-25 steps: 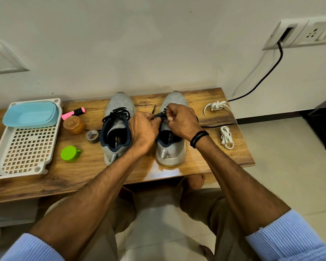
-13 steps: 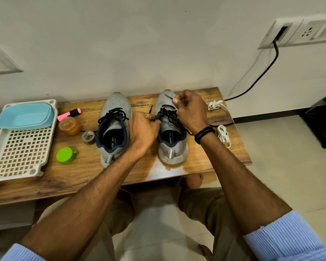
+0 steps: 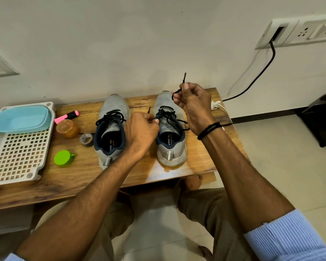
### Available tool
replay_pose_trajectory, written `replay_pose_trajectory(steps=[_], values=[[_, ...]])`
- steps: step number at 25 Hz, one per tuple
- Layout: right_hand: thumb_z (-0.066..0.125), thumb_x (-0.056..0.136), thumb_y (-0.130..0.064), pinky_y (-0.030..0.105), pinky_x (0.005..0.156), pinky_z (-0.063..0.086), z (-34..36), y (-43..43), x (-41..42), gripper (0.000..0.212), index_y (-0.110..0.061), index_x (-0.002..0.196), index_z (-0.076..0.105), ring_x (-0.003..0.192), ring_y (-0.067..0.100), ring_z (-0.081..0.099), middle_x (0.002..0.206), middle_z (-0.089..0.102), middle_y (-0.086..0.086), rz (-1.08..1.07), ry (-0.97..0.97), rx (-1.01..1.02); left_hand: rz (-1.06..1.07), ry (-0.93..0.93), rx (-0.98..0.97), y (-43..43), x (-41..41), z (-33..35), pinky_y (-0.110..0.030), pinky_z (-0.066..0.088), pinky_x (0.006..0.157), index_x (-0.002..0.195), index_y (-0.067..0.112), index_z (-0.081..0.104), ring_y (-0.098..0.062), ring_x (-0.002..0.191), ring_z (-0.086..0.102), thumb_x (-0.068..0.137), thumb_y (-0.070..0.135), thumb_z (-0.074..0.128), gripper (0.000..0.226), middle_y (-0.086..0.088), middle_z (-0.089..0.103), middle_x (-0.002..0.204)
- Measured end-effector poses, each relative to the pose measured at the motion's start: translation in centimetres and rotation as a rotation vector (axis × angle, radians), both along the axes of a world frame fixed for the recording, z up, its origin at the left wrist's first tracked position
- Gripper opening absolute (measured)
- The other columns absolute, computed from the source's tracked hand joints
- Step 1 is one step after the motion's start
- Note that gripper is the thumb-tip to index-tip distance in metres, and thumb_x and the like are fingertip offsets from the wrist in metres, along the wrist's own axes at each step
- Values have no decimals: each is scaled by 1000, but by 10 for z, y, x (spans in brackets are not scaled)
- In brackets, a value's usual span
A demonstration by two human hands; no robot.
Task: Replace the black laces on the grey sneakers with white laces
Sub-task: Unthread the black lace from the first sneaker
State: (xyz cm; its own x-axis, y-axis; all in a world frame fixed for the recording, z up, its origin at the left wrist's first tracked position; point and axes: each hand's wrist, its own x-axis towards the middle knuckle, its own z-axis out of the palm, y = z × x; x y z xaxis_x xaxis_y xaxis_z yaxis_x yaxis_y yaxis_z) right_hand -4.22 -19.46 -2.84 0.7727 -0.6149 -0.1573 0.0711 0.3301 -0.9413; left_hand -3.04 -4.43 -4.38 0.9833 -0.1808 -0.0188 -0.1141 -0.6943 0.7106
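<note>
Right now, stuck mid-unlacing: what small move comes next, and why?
Probably pull the black lace out with the right hand: it pinches a freed end above the right sneaker, which is still laced, while the left hand pinches it at the eyelets.

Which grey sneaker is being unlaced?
The right-hand sneaker: the left hand and right hand pinch its black lace; the lace of the other sneaker is in neither hand.

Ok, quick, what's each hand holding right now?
Left hand: pinching the black lace at the sneaker.
Right hand: pinching that lace's free end, held up.
</note>
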Motion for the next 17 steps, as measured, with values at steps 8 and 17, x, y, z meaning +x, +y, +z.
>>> replay_pose_trajectory(steps=[8,17], values=[[61,97,-21,42,79,58,-2,10,-7,18,-6,91,67,77,19,70,79,73,6,322,125,-623,-109,24,-638,-15,13,23,-22,52,97,128,6,65,1,111,64,93,23,70,39,0,69,123],[65,94,-30,23,71,53,2,-9,-10,24,-6,92,70,69,-4,61,76,67,-9,254,175,-653,545,-477,-798,10,35,29,-17,50,77,95,19,70,2,82,62,98,18,60,11,12,67,84]])
